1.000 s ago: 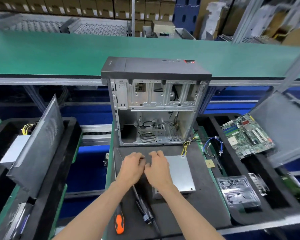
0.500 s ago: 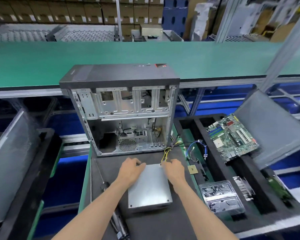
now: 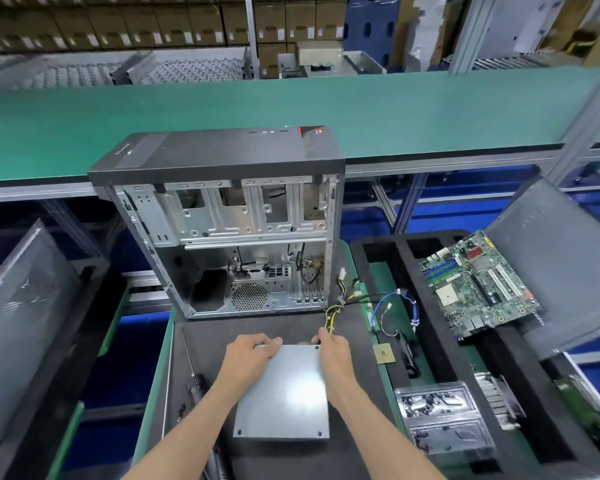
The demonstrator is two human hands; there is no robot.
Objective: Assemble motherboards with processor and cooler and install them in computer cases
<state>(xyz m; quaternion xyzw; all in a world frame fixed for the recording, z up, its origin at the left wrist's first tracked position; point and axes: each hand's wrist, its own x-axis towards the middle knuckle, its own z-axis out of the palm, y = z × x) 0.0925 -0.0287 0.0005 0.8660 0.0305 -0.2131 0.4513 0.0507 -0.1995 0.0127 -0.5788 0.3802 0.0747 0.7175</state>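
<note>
**Power supply taken at its far corners ahead of the open case**

Black foam matting [image 3: 201, 344] on a green-edged workstation carried the work, with a long green conveyor [image 3: 187, 126] behind; the computer case [image 3: 229, 223] stood upright and open just beyond both hands, its motherboard bay bare. The silver power supply [image 3: 288, 396] lay flat on the mat under the forearms; the left hand [image 3: 250, 351] curled its fingers over the far left corner, and the right hand [image 3: 333, 351] gripped the far right corner, where the yellow-and-black cable bundle [image 3: 333, 313] left the unit.

Compared with one second earlier, the hands had parted from a close pair over the unit's left end to one at each far corner; half a second earlier they were already apart, and the grip had since tightened. The separation suggested that the unit was about to be lifted or turned, probably toward the case.

Task parts remained untouched, all to the right of the right hand: the processor [image 3: 383, 353] nearest it; the motherboard [image 3: 478, 285] farther out, leaning in the black tray [image 3: 378, 244]; finned coolers [image 3: 496, 400] nearer the body; assembly proper appeared not yet begun. A screwdriver [image 3: 196, 386] lay left of the left hand.
</note>
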